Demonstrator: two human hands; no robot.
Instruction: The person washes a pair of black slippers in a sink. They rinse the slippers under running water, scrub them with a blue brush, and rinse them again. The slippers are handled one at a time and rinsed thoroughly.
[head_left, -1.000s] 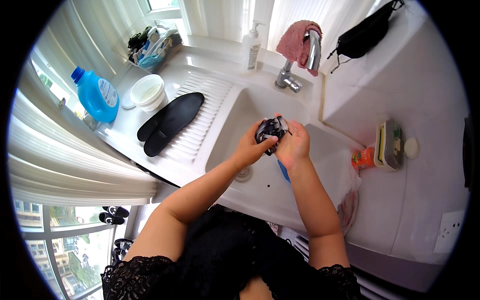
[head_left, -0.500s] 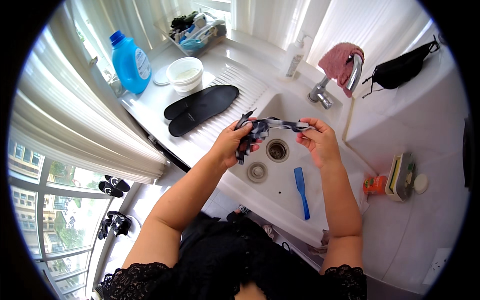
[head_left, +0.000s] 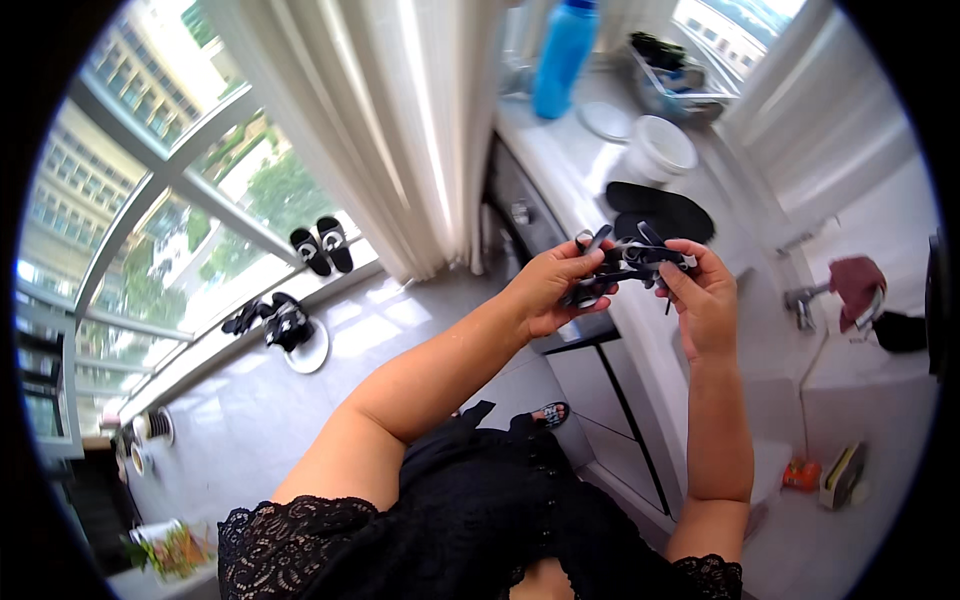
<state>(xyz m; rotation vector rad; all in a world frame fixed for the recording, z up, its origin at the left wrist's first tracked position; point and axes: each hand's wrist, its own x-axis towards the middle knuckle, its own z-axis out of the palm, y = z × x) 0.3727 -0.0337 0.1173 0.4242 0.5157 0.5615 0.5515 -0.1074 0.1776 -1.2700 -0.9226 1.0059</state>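
A bunched tangle of black-and-white shoelaces (head_left: 640,258) stretches between my two hands in front of the counter's edge. My left hand (head_left: 558,288) is closed around one part of the bundle, with loops sticking out past the fingers. Thumb and fingers of my right hand (head_left: 708,298) pinch the other side. The hands are close together, and a loose end hangs below the laces. Just beyond them, two black insoles (head_left: 660,210) lie on the white counter, overlapping. My right forearm covers much of the sink area.
A blue bottle (head_left: 566,62), white tub (head_left: 662,150) and filled basket (head_left: 668,95) stand on the counter. At right are a faucet (head_left: 800,304) and a reddish cloth (head_left: 856,286). Black slippers (head_left: 322,248) and black-and-white footwear (head_left: 288,325) sit by the window, left of the curtain (head_left: 390,140).
My view has swung left, bringing more floor and window into sight. Both hands have moved from over the sink toward the counter's front edge and closer together, still holding the shoelaces.
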